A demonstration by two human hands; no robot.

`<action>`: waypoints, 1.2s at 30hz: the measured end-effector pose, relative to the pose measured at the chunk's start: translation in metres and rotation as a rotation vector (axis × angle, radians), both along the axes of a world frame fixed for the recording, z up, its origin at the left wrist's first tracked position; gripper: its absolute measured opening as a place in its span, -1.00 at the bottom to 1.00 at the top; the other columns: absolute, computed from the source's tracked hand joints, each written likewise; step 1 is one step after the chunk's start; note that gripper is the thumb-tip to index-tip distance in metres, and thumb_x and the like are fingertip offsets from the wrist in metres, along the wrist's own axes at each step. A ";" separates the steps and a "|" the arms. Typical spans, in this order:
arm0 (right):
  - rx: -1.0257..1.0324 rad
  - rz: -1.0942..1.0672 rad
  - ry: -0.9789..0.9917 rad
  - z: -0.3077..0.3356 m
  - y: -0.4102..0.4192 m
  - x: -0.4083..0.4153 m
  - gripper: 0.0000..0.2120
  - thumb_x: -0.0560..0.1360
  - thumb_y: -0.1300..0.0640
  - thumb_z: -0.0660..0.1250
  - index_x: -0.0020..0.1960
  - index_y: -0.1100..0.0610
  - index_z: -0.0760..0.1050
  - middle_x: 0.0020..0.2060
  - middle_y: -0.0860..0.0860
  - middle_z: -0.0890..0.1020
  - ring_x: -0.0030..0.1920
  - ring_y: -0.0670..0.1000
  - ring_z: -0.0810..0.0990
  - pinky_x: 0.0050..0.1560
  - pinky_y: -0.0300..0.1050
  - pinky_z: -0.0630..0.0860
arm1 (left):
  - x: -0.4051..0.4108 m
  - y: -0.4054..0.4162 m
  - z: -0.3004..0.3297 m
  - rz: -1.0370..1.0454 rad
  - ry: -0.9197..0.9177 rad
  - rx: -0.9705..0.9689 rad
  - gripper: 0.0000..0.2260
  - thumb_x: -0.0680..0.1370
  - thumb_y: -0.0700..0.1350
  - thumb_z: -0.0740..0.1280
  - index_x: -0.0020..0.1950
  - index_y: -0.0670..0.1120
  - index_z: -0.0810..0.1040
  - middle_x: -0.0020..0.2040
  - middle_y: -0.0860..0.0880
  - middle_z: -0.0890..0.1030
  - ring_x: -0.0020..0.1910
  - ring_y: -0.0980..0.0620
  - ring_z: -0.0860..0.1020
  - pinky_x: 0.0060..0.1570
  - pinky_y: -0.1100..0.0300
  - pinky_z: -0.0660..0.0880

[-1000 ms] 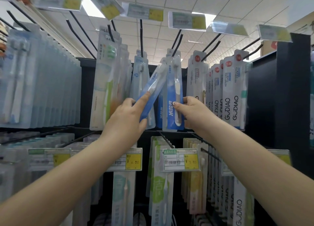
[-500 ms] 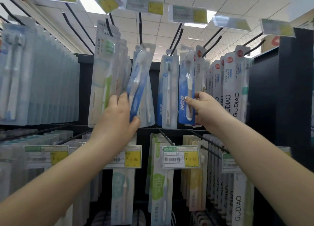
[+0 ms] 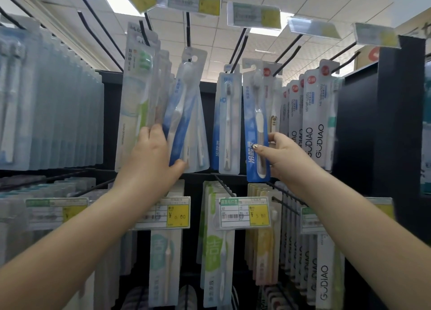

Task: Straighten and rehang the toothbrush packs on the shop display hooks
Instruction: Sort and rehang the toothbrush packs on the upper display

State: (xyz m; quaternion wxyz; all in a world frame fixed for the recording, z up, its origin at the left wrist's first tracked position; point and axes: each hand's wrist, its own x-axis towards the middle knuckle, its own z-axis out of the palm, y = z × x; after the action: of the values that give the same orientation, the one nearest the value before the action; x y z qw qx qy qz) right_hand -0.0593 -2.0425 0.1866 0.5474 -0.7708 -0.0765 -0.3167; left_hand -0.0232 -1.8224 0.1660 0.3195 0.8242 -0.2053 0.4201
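The left hand [image 3: 152,160] has its grip clamped on a tilted blue toothbrush pack [image 3: 184,109] before the upper hooks, while the right hand [image 3: 283,157] pinches another blue pack [image 3: 255,132], upright just beside the GUDIAO packs [image 3: 312,123].

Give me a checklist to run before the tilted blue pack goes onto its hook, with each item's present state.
1. Left hand grips the tilted blue pack near its lower end: ok.
2. Pack's hang hole in view and unblocked: ok.
3. Hole threaded on the hook above: not ok; the hole sits just below the rod's tip.
4. Pack upright like its neighbours: not ok, it leans with its top to the right.
5. Right hand steadies the blue pack on the right: ok, thumb and fingers pinch its lower part.
6. That right pack seated on its own hook: cannot tell.
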 end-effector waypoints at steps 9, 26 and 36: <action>0.009 0.005 0.007 -0.001 0.006 0.002 -0.84 0.53 0.15 0.29 0.07 0.03 0.37 0.00 0.05 0.60 0.02 0.03 0.61 0.10 0.10 0.56 | -0.005 -0.003 0.008 0.008 0.045 0.011 -0.37 0.48 -0.07 0.38 0.43 -0.15 0.13 0.30 -0.14 0.34 0.18 -0.12 0.43 0.01 0.10 0.37; -0.029 0.018 -0.052 -0.018 0.013 -0.007 -0.79 0.54 0.18 0.26 0.17 0.04 0.39 -0.01 -0.02 0.61 0.01 -0.04 0.60 -0.02 -0.11 0.55 | 0.000 -0.001 0.000 -0.057 0.071 -0.061 -0.39 0.49 -0.14 0.38 0.42 -0.11 0.12 0.26 -0.14 0.45 0.20 -0.13 0.46 0.13 0.00 0.41; -0.045 0.079 -0.046 -0.020 0.019 -0.004 -0.85 0.54 0.21 0.26 0.02 -0.02 0.39 -0.04 0.00 0.61 -0.01 0.00 0.61 0.01 -0.05 0.57 | 0.003 0.010 0.005 -0.347 0.190 -0.193 -0.48 0.41 0.01 0.44 0.30 0.05 0.32 -0.04 0.08 0.52 -0.16 0.17 0.51 -0.30 0.31 0.42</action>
State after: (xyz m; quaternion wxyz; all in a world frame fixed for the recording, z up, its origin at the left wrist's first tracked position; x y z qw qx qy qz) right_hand -0.0635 -2.0233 0.1666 0.5402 -0.7717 -0.1264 -0.3109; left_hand -0.0197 -1.8120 0.1715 0.4824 0.7779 -0.2719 0.2970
